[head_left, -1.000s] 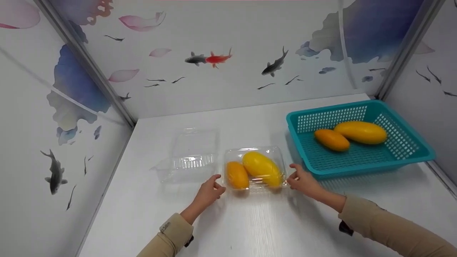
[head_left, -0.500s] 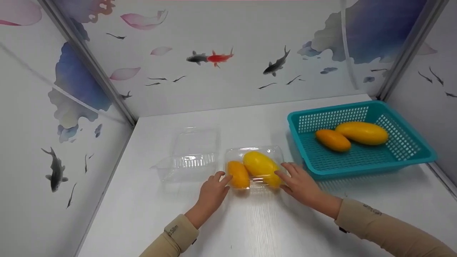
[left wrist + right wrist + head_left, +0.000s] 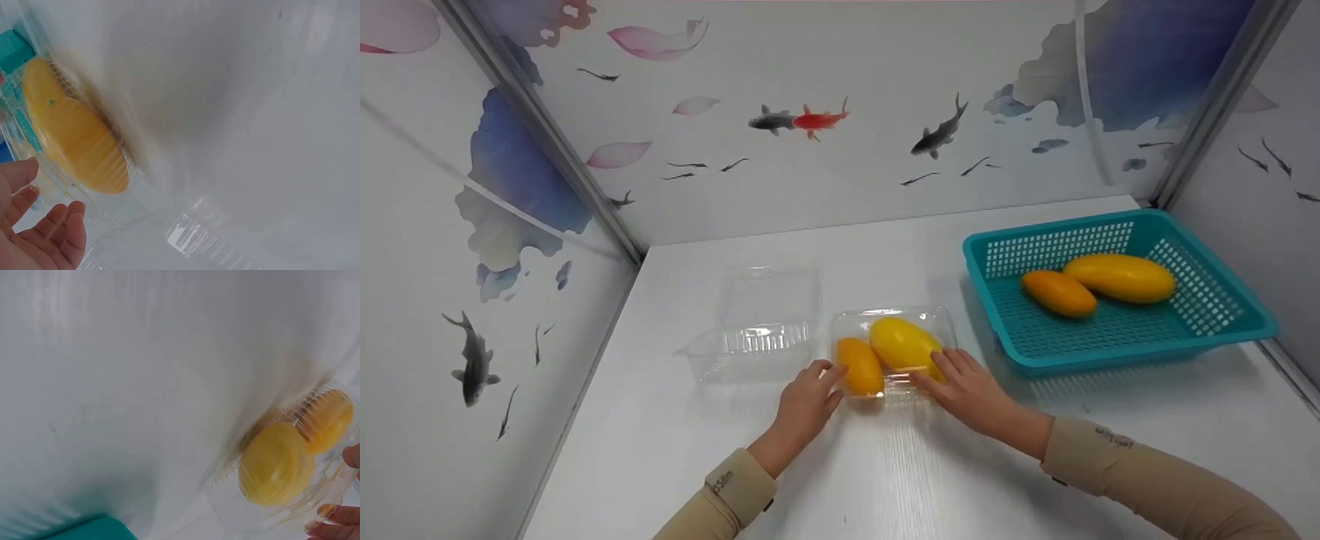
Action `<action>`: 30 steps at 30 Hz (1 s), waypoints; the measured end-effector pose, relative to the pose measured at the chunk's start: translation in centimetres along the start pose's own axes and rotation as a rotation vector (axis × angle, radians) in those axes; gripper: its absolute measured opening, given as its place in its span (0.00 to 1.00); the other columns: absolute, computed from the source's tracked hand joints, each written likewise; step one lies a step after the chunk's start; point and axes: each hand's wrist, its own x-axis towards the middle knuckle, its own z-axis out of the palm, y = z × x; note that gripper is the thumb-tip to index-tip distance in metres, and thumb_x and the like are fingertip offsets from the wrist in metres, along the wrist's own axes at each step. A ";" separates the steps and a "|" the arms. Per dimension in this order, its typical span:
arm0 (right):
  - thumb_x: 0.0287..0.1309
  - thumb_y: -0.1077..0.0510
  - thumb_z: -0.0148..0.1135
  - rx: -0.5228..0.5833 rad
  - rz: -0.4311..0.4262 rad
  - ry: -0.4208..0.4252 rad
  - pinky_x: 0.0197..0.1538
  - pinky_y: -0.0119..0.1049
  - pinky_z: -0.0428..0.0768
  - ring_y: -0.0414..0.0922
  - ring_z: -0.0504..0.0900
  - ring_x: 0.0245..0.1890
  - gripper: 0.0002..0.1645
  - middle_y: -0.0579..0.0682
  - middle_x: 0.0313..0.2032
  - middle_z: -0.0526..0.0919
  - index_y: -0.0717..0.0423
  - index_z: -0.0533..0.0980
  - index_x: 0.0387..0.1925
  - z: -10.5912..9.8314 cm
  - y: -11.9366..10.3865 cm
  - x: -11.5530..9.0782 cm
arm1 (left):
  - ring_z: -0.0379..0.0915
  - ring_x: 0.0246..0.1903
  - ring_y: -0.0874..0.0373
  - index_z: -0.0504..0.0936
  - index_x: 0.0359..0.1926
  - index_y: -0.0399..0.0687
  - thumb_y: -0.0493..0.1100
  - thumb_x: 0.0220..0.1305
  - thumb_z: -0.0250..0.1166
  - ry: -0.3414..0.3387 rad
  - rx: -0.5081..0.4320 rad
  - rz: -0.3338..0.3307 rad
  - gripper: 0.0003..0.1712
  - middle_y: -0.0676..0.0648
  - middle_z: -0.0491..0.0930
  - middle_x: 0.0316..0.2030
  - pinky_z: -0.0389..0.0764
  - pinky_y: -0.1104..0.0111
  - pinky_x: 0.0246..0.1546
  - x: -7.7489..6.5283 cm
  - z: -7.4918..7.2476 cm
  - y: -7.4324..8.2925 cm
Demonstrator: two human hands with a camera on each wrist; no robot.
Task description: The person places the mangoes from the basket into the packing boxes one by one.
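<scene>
A person's right hand (image 3: 971,394) has swung in from beside a clear, ribbed plastic box (image 3: 898,384) to its front edge, while the left hand (image 3: 802,409) has closed in on the box's left side. Inside it, on the white tabletop (image 3: 885,480), lie a plump yellow oval fruit (image 3: 904,343) and a smaller orange oval fruit (image 3: 860,367), touching. The shift suggests attention is now on the box itself, its lid apparently down over the pair. To the right, a teal plastic basket (image 3: 1117,326) keeps its own two fruits, a long golden one (image 3: 1121,277) and a short orange one (image 3: 1059,293), undisturbed.

The wrist views tell what the head view cannot. On the left, a wide gap parts thumb from gently bent fingers, with nothing gripped; whether they touch plastic is unclear. On the right, the digits stand apart too, two fingertips (image 3: 327,511) against the box's edge, and a green speck marks the smaller fruit. Only from above does the second clear plastic container (image 3: 769,339), left of the box with its lid raised, appear whole.
</scene>
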 end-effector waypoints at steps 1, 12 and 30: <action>0.40 0.59 0.73 -0.006 0.002 0.002 0.48 0.49 0.77 0.58 0.75 0.44 0.34 0.62 0.46 0.74 0.47 0.69 0.52 0.0 0.0 0.1 | 0.73 0.31 0.54 0.76 0.48 0.51 0.42 0.52 0.68 0.001 -0.001 -0.001 0.21 0.46 0.74 0.42 0.78 0.67 0.30 0.0 0.0 0.0; 0.43 0.64 0.70 0.060 0.112 -0.161 0.51 0.55 0.73 0.64 0.73 0.50 0.35 0.66 0.50 0.70 0.48 0.62 0.52 0.1 0.4 1.9 | 0.74 0.37 0.54 0.71 0.55 0.50 0.44 0.56 0.65 -0.035 -0.014 -0.058 0.25 0.47 0.74 0.45 0.78 0.66 0.36 0.3 -0.9 -0.1; 0.55 0.63 0.61 -0.212 0.261 -0.573 0.52 0.54 0.72 0.66 0.72 0.52 0.29 0.74 0.52 0.70 0.59 0.60 0.56 2.4 2.4 8.7 | 0.74 0.32 0.54 0.76 0.48 0.47 0.38 0.52 0.67 0.198 0.064 -0.020 0.20 0.46 0.77 0.38 0.77 0.69 0.27 0.8 -2.9 -0.9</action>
